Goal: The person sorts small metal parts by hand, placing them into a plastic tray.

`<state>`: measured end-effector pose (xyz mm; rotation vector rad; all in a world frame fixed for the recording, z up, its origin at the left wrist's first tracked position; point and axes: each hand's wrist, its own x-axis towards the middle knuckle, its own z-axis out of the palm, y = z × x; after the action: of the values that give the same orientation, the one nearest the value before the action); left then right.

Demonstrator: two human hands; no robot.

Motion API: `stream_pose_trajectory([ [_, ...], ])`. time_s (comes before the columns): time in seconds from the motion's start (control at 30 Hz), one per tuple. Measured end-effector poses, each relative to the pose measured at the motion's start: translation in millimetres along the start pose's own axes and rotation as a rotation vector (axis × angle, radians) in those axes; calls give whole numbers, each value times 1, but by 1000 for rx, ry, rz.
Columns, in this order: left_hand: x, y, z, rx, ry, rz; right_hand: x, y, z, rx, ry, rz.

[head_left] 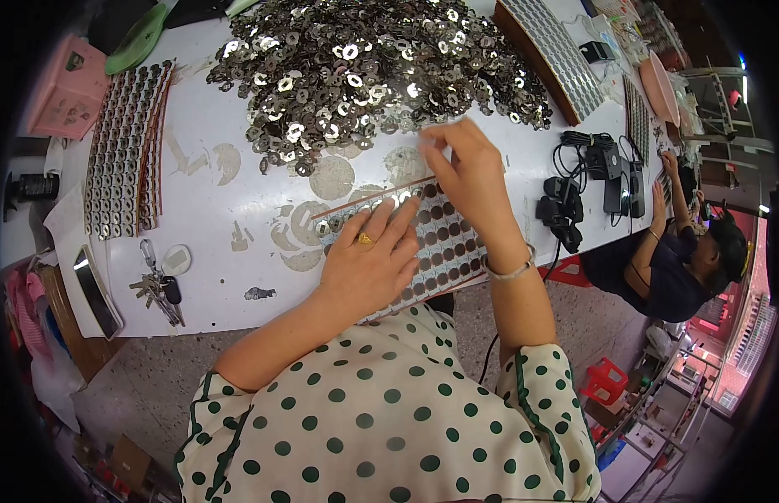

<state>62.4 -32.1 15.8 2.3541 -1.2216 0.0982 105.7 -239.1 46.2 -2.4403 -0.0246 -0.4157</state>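
A flat board (446,239) with rows of dark round spots lies slanted at the table's near edge. My left hand (368,256) rests flat on it, fingers stretched out, the fingertips on a row of small shiny metal pieces (324,226) along the far edge. My right hand (469,168) is raised over the board's far right part, thumb and fingers bent together. Its fingertips are slightly blurred, and whatever they may hold cannot be made out. Just beyond both hands spreads a large heap of small flat metal pieces with central openings (364,75).
Stacked boards full of metal pieces (125,151) stand at the left; another stack (557,59) is at the far right. A phone (98,289), keys (165,289), a pink box (67,88) and black cables (566,201) lie around. Another person (679,260) works at the right.
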Motion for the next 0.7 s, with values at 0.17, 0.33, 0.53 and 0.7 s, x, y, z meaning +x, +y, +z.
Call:
stream_pose_trajectory([
  [0.17, -2, -1, 2, 2, 28, 0, 22, 7, 23, -307, 25, -152],
  [0.33, -1, 0, 2, -7, 12, -1, 15, 3, 29, -588, 19, -309],
  [0.53, -3, -1, 2, -18, 35, -7, 10, 12, 20, -218, 110, -277],
  [0.7, -2, -1, 2, -21, 35, -3, -5, 11, 0, 720, -27, 358],
])
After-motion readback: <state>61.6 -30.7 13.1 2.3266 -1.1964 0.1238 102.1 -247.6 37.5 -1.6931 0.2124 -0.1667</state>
